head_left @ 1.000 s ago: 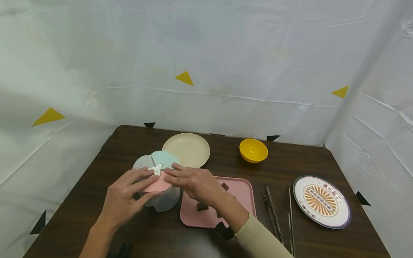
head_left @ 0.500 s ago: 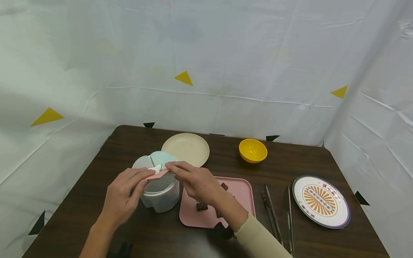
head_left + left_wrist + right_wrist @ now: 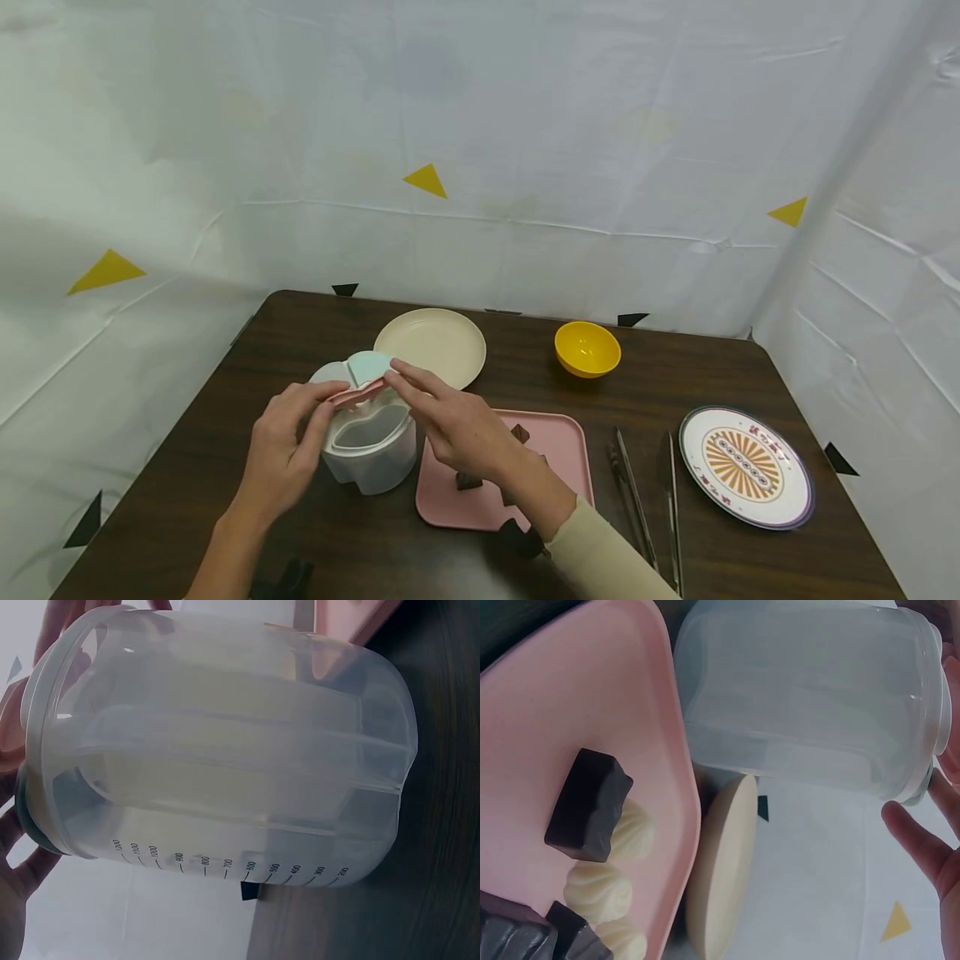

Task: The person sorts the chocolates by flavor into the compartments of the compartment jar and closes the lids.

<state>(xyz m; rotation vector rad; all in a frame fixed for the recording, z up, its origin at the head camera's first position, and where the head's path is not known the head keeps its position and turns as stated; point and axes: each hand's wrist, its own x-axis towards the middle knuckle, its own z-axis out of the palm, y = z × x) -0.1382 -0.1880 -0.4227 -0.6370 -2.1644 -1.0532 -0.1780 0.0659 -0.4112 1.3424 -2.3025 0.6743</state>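
A translucent plastic storage jar [image 3: 378, 468] with a lid of several coloured flaps stands on the table, left of centre. Its pink lid flap [image 3: 360, 394] is tilted up, with the near compartment's opening visible beneath. My left hand [image 3: 279, 442] pinches the flap's left end between thumb and fingers. My right hand [image 3: 461, 421] touches the flap's right end with straight fingers; its thumb is hidden in the head view. Measuring marks run along the jar's clear wall [image 3: 225, 847] in the left wrist view. One finger [image 3: 915, 836] reaches the lid's rim in the right wrist view.
Right of the jar lies a pink tray [image 3: 566, 433] with dark chocolate-like blocks [image 3: 589, 806] and cream-coloured swirls [image 3: 598, 892]. A cream plate [image 3: 442, 342] and a yellow bowl [image 3: 587, 350] stand behind. Metal tongs [image 3: 633, 500] and a patterned plate [image 3: 750, 467] lie to the right.
The pink flap has gone from lying flat to tilted up, exposing the near opening. My left fingers and thumb have closed on its edge, and both hands have risen slightly.
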